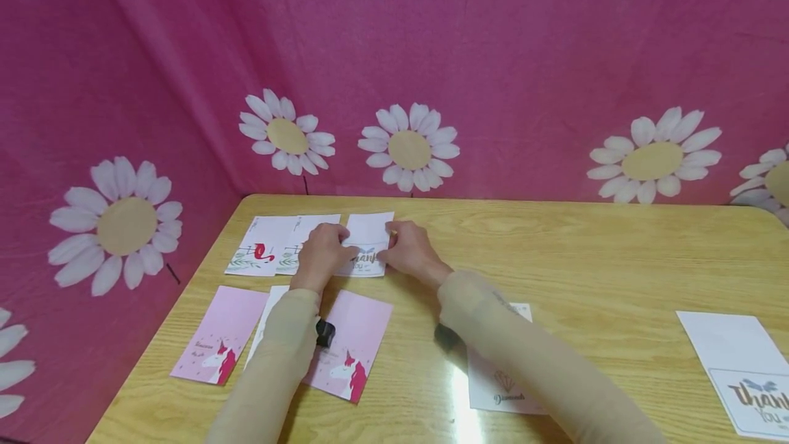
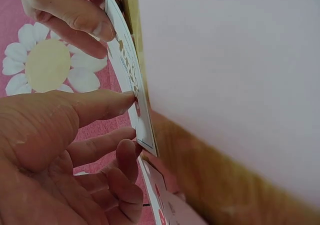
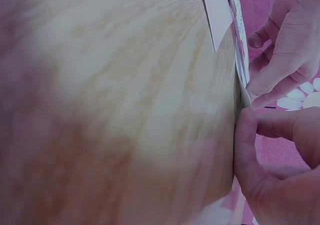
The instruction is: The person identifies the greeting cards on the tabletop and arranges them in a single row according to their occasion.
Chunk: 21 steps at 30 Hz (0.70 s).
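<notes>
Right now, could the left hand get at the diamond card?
Probably not easily: the right sleeve crosses over the diamond card in the head view, and the left hand pinches a thank-you card.

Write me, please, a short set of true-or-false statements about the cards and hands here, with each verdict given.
1. The left hand and right hand hold the same thank-you card. True.
2. The flamingo cards lie to the right of that card in the head view. False: the flamingo cards lie to its left.
3. Two pink unicorn cards lie on the table. True.
4. The diamond card is fully visible in the head view. False: the right sleeve hides part of the diamond card.
5. A second thank-you card lies at the head view's right side. True.
</notes>
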{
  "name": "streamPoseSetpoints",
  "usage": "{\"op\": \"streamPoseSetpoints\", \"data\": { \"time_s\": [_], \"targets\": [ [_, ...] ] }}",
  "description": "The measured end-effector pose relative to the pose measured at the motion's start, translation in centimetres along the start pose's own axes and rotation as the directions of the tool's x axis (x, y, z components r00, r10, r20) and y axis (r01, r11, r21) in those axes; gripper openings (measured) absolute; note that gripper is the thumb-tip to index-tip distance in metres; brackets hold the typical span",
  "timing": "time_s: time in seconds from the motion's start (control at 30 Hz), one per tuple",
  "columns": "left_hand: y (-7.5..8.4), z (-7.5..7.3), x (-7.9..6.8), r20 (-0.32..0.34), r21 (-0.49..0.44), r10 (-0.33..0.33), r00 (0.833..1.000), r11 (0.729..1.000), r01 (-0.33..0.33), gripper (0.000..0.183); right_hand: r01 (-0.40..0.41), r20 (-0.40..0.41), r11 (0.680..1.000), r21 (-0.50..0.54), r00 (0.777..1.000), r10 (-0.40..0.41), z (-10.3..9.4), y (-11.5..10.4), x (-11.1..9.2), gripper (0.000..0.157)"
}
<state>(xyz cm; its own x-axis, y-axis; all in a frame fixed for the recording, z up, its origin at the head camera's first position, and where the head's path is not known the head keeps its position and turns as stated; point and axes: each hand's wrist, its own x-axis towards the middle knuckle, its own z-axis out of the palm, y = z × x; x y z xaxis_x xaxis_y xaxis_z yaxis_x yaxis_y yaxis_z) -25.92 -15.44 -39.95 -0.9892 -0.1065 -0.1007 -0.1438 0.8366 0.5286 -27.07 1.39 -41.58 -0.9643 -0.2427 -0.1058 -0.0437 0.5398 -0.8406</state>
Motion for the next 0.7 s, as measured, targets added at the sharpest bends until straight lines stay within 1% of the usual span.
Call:
{"op": "streamPoseSetpoints", "data": {
  "time_s": [0.1, 0.17, 0.3, 0.53, 0.7],
  "targets": [
    [0.05, -0.02, -0.02, 0.0, 0.009, -0.004, 1.0, 1.0, 0.004, 0.043, 0.007, 0.013, 0.999, -0.031, 1.0, -0.007, 0.13, -0.09, 0.14, 0.052],
    [0.09, -0.02, -0.01, 0.006, 0.017, -0.011, 1.0, 1.0, 0.011, 0.043, 0.006, 0.018, 0.999, -0.052, 1.0, -0.005, 0.17, -0.18, 0.19, 0.048],
    [0.23, 0.02, 0.05, 0.016, 0.036, -0.027, 1.0, 0.999, 0.026, 0.043, 0.005, 0.03, 0.996, -0.086, 1.0, -0.003, 0.25, -0.35, 0.28, 0.046],
    [0.47, -0.08, 0.04, 0.02, 0.077, -0.023, 1.0, 0.997, 0.022, 0.043, 0.032, 0.031, 0.989, -0.146, 0.999, -0.028, 0.36, -0.68, 0.4, 0.034],
    [0.59, -0.02, -0.05, 0.035, 0.073, -0.043, 0.998, 0.997, 0.04, 0.045, 0.023, 0.033, 0.986, -0.164, 0.999, -0.018, 0.44, -0.89, 0.32, 0.035]
  ]
}}
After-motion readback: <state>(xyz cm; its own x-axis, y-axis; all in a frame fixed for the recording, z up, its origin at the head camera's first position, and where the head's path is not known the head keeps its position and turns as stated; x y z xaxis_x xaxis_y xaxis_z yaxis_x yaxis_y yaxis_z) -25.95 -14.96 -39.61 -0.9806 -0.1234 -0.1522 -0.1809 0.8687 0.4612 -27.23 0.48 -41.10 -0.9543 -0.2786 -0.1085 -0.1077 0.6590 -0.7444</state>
